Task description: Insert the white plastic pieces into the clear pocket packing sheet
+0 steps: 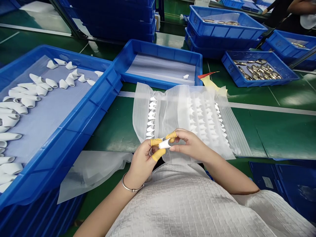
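My left hand (143, 161) and my right hand (190, 146) meet just above my lap, both pinched on a small white sleeve-like piece (165, 144). Yellow finger cots cover the pinching fingertips. A metal bangle sits on my left wrist. Just beyond the hands lies a translucent white sheet (182, 112) with rows of small white-capped pieces tucked in its folds.
A large blue tray (81, 108) at left holds several white sleeves on a liner. Another blue tray (158, 46) lies ahead with one white piece. Blue trays (256, 70) of metal tools stand at the right back. Another person's arm shows at top right.
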Action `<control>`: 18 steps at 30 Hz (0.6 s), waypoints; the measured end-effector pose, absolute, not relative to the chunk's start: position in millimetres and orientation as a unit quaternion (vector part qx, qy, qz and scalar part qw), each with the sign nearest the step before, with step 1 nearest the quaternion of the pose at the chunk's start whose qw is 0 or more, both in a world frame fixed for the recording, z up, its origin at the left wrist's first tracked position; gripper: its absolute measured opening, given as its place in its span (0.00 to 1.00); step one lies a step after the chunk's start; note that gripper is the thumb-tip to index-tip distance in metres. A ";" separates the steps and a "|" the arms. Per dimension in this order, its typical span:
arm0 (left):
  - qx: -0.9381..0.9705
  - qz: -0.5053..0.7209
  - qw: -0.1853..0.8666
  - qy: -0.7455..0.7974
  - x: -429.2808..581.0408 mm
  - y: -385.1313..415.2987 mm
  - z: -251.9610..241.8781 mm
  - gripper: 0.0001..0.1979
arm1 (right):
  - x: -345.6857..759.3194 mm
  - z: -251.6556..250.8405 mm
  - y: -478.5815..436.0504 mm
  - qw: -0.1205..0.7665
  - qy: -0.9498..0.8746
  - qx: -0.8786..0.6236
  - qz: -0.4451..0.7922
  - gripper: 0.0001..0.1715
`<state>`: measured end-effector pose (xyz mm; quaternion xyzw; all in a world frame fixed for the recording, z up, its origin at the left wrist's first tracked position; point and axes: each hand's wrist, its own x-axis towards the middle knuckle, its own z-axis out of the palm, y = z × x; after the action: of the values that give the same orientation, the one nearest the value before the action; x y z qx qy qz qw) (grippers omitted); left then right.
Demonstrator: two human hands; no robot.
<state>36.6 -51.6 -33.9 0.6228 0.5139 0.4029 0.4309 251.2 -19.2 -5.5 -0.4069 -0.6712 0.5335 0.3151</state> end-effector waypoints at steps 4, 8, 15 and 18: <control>0.616 0.402 0.442 0.514 37.9 -51.5 -31.6 0.07 | 253.6 -10.7 -20.8 0.339 -0.744 -0.373 0.439 0.13; 0.621 0.407 0.439 0.506 37.6 -52.2 -30.4 0.07 | 253.7 -17.7 -22.7 0.360 -0.800 -0.344 0.335 0.13; 0.693 0.391 0.352 0.492 34.3 -50.6 -33.5 0.06 | 250.9 -9.7 -22.9 0.324 -0.721 -0.398 0.467 0.18; 0.727 0.379 0.330 0.467 31.5 -47.2 -35.0 0.06 | 248.6 -3.5 -18.0 0.283 -0.627 -0.430 0.584 0.19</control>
<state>31.5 -47.2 -35.0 0.7273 0.4675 0.3790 0.3300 248.6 -18.0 -3.5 -0.4301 -0.6271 0.5844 0.2832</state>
